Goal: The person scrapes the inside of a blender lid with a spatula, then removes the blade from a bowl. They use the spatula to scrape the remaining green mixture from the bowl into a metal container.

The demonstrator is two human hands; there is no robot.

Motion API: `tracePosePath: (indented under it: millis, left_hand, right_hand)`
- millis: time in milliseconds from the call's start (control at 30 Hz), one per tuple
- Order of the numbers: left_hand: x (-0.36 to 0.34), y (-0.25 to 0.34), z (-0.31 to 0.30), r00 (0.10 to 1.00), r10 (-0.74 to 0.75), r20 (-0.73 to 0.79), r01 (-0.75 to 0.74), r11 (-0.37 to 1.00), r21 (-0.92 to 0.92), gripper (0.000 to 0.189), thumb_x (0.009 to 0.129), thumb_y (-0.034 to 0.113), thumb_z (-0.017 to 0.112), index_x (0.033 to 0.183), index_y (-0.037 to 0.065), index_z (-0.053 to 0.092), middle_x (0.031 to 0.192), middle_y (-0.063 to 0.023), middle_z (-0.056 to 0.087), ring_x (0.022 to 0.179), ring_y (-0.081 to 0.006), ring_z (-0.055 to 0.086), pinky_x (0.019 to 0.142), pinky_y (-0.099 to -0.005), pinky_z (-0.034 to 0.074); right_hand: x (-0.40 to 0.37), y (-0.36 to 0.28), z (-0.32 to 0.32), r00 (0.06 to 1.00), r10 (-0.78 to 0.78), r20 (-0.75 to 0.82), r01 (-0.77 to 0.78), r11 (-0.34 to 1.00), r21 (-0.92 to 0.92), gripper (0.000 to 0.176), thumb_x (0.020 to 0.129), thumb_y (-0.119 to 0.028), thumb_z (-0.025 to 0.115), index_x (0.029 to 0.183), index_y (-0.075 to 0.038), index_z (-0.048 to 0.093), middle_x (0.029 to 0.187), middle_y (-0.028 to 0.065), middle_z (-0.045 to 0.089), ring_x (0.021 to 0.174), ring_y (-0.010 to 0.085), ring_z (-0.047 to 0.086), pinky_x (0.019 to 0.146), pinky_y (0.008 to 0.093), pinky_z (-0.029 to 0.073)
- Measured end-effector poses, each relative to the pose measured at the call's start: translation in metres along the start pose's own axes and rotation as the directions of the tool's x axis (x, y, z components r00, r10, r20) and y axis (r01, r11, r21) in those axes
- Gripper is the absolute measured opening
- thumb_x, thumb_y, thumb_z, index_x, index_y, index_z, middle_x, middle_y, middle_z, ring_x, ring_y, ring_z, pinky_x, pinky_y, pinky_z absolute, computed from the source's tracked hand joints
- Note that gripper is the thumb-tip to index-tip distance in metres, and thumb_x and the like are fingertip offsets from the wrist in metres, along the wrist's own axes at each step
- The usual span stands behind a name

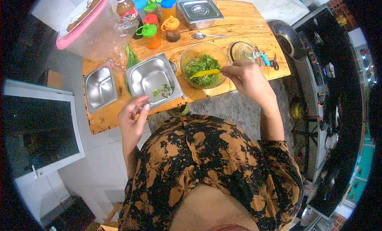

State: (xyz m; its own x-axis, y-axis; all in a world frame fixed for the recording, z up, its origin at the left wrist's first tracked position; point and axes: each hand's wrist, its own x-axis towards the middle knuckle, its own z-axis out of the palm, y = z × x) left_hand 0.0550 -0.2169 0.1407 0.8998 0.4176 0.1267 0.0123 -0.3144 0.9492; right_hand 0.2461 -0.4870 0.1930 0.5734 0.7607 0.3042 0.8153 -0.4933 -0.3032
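My right hand (246, 76) is closed on the handle of a yellow spatula (207, 73). The spatula's blade rests over chopped greens (201, 67) in a clear glass bowl (184, 60). To the left of the bowl is a square steel pan (137, 77), with a few green bits (163, 90) scattered in its near right part. My left hand (135, 113) is at the pan's near left corner, index finger over the rim and thumb at its outer side. Long green leaves (131, 58) stick out behind the pan.
Another steel pan (101, 87) stands at the left. Behind are sauce bottles (151, 37), a lidded steel container (200, 14), a spoon (209, 35) and a pink-lidded tub (87, 36). On the right lie a glass dish (241, 52), black scissors (274, 62) and a wok (287, 40).
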Motion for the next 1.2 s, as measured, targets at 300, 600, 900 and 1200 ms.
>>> tracePosePath:
  millis: [300,600,900,1200]
  left_hand:
    - [0.000,0.005,0.000,0.999,-0.044,0.012,0.044,0.998,-0.047,0.022,0.083,0.003,0.058,0.105,0.000,0.060,0.104,-0.0086,0.058,0.087,-0.0122,0.056,0.068,-0.0226,0.045]
    - [0.005,-0.008,0.008,0.995,-0.057,0.085,0.066,0.992,-0.110,0.022,0.084,0.003,0.058,0.106,0.000,0.060,0.104,-0.0079,0.058,0.088,-0.0120,0.055,0.071,-0.0236,0.045]
    - [0.012,-0.017,0.023,0.947,-0.100,0.305,0.137,0.985,-0.104,0.023,0.086,0.008,0.058,0.108,0.001,0.059,0.098,-0.0060,0.061,0.083,-0.0094,0.057,0.072,-0.0235,0.046]
    - [0.024,-0.070,0.098,0.622,-0.017,0.783,0.462,0.815,-0.349,0.062,0.092,0.009,0.049,0.142,0.007,0.012,0.144,-0.0143,0.022,0.117,-0.0255,0.047,0.092,-0.0330,0.044]
  right_hand:
    - [-0.011,-0.017,-0.021,0.999,-0.011,0.052,0.018,0.988,-0.153,0.012,0.073,-0.007,0.056,0.079,-0.007,0.066,0.065,0.0143,0.056,0.065,0.0315,0.059,0.058,0.0405,0.048]
    - [0.035,0.038,0.043,1.000,-0.008,0.019,0.015,0.903,-0.430,0.013,0.076,-0.008,0.054,0.087,-0.008,0.061,0.068,0.0135,0.056,0.062,0.0291,0.058,0.059,0.0383,0.047]
    - [0.058,0.066,0.061,0.952,-0.231,0.201,0.304,0.789,-0.533,0.008,0.073,-0.008,0.053,0.070,-0.005,0.059,0.071,0.0119,0.060,0.072,0.0248,0.062,0.061,0.0368,0.050]
    - [0.072,0.063,0.055,0.921,0.075,0.383,0.194,0.764,-0.616,0.013,0.075,-0.010,0.054,0.074,-0.007,0.067,0.074,0.0123,0.066,0.070,0.0254,0.066,0.059,0.0366,0.053]
